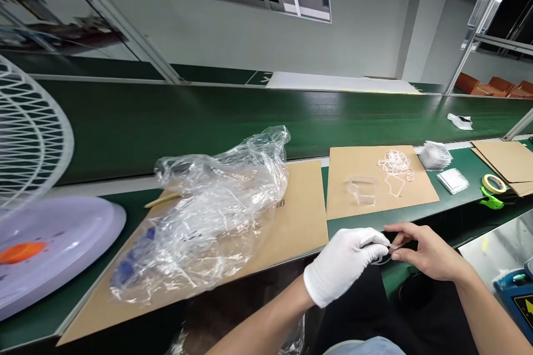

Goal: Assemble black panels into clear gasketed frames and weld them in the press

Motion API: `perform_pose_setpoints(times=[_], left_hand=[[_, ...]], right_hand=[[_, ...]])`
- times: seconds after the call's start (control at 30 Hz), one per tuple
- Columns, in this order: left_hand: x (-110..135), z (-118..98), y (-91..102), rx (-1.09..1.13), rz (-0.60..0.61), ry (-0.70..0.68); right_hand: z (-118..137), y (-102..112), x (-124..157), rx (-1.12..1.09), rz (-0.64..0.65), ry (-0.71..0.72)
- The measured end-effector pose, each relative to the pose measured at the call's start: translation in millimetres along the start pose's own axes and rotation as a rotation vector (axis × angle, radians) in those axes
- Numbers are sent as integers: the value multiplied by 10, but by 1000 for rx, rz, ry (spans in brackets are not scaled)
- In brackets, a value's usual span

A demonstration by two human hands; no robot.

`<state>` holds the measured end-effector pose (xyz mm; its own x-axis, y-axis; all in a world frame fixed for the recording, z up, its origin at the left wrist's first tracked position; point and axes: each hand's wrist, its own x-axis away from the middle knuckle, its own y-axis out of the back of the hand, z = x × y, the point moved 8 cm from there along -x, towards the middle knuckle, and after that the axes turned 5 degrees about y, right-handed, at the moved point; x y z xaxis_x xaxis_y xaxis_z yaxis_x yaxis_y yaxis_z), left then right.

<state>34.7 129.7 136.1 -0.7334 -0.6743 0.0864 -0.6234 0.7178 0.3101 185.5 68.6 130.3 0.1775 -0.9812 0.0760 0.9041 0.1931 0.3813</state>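
Observation:
My left hand, in a white glove, and my bare right hand meet above the workbench's front edge. Their fingertips pinch a small pale rubber band, and a dark loop shows just beneath. Beyond my hands, a flat cardboard sheet carries a small clear plastic box and a tangle of pale rubber bands. To the left, a crumpled clear plastic bag lies on another cardboard sheet.
A yellow tape roll, a green clip, white mesh packs and more cardboard lie at right. A white fan and lilac lid stand at left. A green conveyor belt runs behind.

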Motion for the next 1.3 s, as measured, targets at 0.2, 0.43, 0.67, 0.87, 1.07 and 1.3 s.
perform_pose_setpoints(times=[0.2, 0.43, 0.67, 0.87, 1.07, 1.3], left_hand=[[-9, 344, 239, 55, -99, 136], [-461, 740, 718, 51, -261, 207], [-1000, 949, 1079, -8, -297, 260], [-1193, 1078, 1208, -40, -306, 284], [-1236, 1120, 1304, -74, -336, 296], [-1264, 1117, 1313, -86, -356, 288]], right_hand=[[-532, -79, -231, -89, -8, -97], [-818, 109, -811, -188, -166, -116], [-786, 417, -1440, -131, -214, -56], [-800, 467, -1692, -125, -235, -53], [-810, 464, -1779, -201, -264, -78], [-837, 500, -1802, -182, -285, -70]])
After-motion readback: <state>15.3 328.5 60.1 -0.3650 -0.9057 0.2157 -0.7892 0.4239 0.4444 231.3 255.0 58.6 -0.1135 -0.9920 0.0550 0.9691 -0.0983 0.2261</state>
